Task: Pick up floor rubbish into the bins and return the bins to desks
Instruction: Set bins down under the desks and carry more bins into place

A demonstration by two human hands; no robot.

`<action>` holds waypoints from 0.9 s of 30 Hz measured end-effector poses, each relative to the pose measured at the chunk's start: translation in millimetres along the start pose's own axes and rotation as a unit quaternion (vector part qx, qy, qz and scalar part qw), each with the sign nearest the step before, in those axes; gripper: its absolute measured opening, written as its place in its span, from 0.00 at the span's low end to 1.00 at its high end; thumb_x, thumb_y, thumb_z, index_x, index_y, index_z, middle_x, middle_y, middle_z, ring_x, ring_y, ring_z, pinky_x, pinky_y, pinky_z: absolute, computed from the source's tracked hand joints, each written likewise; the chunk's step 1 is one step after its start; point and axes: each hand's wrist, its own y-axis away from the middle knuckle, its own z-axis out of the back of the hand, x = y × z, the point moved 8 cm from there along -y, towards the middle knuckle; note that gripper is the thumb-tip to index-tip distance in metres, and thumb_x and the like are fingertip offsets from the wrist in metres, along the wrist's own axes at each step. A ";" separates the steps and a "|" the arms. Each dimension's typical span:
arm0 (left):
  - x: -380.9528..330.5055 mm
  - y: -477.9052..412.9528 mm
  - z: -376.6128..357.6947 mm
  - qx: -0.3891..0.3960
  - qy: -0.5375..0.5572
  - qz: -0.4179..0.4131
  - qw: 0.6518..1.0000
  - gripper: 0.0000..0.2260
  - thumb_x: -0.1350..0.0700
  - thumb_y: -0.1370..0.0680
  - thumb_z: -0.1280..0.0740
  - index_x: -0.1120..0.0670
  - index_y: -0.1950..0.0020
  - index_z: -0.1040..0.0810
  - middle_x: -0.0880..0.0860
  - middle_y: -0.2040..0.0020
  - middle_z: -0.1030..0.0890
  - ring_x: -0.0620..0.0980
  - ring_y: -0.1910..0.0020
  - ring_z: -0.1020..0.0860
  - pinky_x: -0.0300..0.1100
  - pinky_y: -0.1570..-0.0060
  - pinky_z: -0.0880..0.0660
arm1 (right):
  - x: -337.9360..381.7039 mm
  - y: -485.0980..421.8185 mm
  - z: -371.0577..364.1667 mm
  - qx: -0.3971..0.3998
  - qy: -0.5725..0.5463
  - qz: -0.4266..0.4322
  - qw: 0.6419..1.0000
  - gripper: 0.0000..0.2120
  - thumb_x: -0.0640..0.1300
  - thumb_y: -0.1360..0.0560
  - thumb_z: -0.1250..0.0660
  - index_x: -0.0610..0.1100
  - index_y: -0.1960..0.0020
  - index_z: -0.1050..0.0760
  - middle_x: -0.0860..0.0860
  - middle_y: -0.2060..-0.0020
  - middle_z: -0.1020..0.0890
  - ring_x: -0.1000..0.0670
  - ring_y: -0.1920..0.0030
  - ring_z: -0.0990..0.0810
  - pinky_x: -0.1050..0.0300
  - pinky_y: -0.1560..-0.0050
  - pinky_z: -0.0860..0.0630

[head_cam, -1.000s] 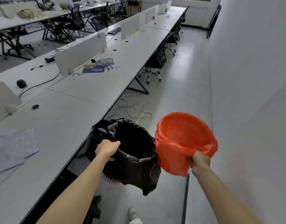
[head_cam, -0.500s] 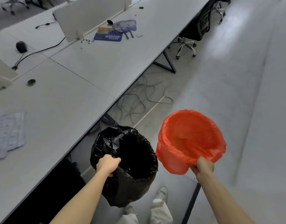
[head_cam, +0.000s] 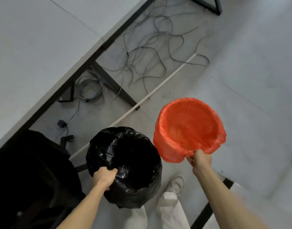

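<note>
Bins number two, both held off the floor in front of the person. The black bin (head_cam: 99, 151) is on the left and the red bin (head_cam: 165, 146) on the right, each lined with a bag of its own colour. They hang just beside each other; whether they touch cannot be told. No rubbish shows inside the red one, and the inside of the black one is too dark to read.

Two hands are in view, one per bin. The left hand (head_cam: 104, 178) is clenched on the near rim of the black bin, fingers curled over the bag's edge. The right hand (head_cam: 199, 161) grips the near rim of the red bin, pinching bunched bag plastic.

One desk (head_cam: 34, 47) crosses the upper left. Under its edge lies a tangle of cables (head_cam: 148, 52), one white strip (head_cam: 158, 87) and one adapter (head_cam: 61, 123). One black chair (head_cam: 26, 171) sits at lower left. One shoe (head_cam: 175, 183) shows between the arms.

Compared with half a second ago, the view has tipped down. The mouse, the divider and the papers on the desk are gone from sight, and the floor under the desk fills the frame. Both grips are unchanged, and the bins keep their side-by-side places.
</note>
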 end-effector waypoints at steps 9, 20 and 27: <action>34.0 -98.3 -61.7 0.010 -0.072 0.005 0.997 0.17 0.41 0.25 0.37 0.53 0.50 0.23 0.55 0.52 0.19 0.57 0.58 0.18 0.49 0.53 0.18 | -89.6 -92.9 -106.3 0.064 0.023 -0.050 0.996 0.12 0.26 0.28 0.45 0.33 0.49 0.27 0.40 0.58 0.22 0.48 0.66 0.21 0.57 0.73 0.19; 39.0 -84.7 -41.7 0.020 -0.120 -0.007 0.993 0.14 0.43 0.23 0.38 0.53 0.56 0.26 0.54 0.57 0.21 0.56 0.62 0.18 0.47 0.54 0.19 | -126.9 -74.3 -99.6 0.132 0.170 -0.080 0.973 0.10 0.35 0.21 0.41 0.40 0.41 0.31 0.40 0.42 0.26 0.40 0.53 0.20 0.45 0.58 0.17; 45.6 -7.3 -24.1 0.062 -0.177 -0.025 0.982 0.16 0.44 0.20 0.42 0.56 0.54 0.23 0.53 0.60 0.21 0.53 0.66 0.17 0.42 0.58 0.19 | -114.0 19.5 -52.2 0.186 0.320 0.000 0.929 0.14 0.41 0.20 0.39 0.32 0.39 0.29 0.39 0.52 0.23 0.42 0.52 0.20 0.49 0.54 0.21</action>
